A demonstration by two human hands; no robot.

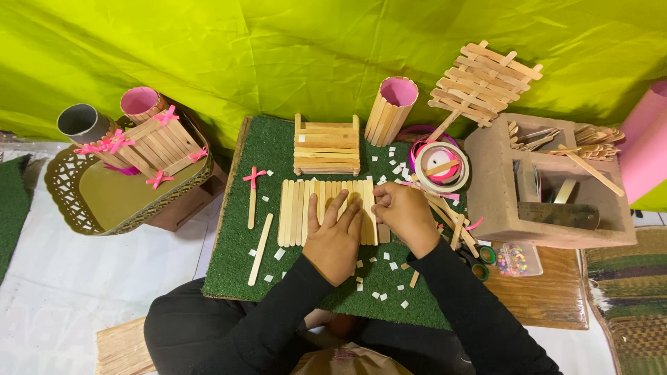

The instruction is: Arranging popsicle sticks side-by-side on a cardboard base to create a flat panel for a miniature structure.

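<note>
Left hand (334, 236) flat, fingers spread, pressing on row of wooden sticks (306, 212) lying on green mat (278, 160). Right hand (404, 215) curled at row's right edge, fingertips pinched; what they hold, cannot tell.

Green turf mat (264, 149), pale wood sticks (295, 212), lime backdrop (278, 48).

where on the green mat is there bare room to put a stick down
The barest strip of the green turf mat lies along its left edge, left of the two loose wooden sticks. The front edge holds only scattered white paper bits. It is crowded right of the flat row of sticks, around the tape roll.
</note>
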